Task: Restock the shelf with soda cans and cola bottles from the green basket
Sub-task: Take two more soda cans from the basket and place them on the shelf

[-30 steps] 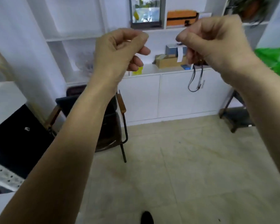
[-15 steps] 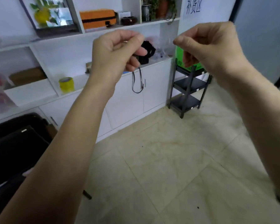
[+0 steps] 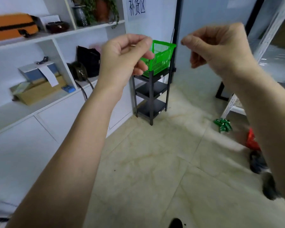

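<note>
Nearest, raised at mid-frame: left hand (image 3: 122, 55) and right hand (image 3: 217, 46), both with fingers curled, grasping nothing visible. Farther back, at upper centre: green basket (image 3: 163, 58), atop a black rack (image 3: 150, 96) by the wall.

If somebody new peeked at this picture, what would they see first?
Two bare hands held up in the middle, the left hand and right hand, fingers curled and holding nothing. Between and behind them sits a bright green basket on top of a small black rack by the wall. At far left, an orange case lies on a white shelf.
</note>
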